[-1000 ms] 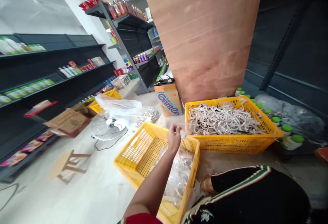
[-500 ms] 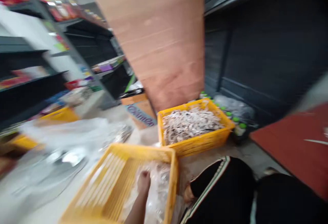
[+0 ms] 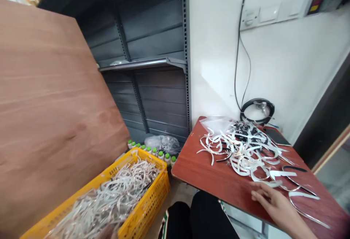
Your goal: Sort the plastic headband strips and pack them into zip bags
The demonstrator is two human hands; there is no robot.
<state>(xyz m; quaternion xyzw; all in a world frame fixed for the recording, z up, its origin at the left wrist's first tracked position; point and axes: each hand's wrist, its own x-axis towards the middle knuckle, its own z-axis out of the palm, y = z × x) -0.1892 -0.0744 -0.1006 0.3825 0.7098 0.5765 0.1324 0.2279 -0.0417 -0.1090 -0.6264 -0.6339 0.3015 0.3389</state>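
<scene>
Curved strips (image 3: pixel 242 163), likely light, springy, best pinched endwise, lie beside the half-open, seemingly empty right hand (image 3: pixel 269 199); left hand (image 3: pixel 108 232) grip unclear.

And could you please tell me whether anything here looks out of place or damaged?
Nothing looks clearly damaged. The untidiest spot is the red table: the curved strips on it lie in a loose tangle, and a few sit apart from the main heap, beside the right hand, so they look stray.
</scene>
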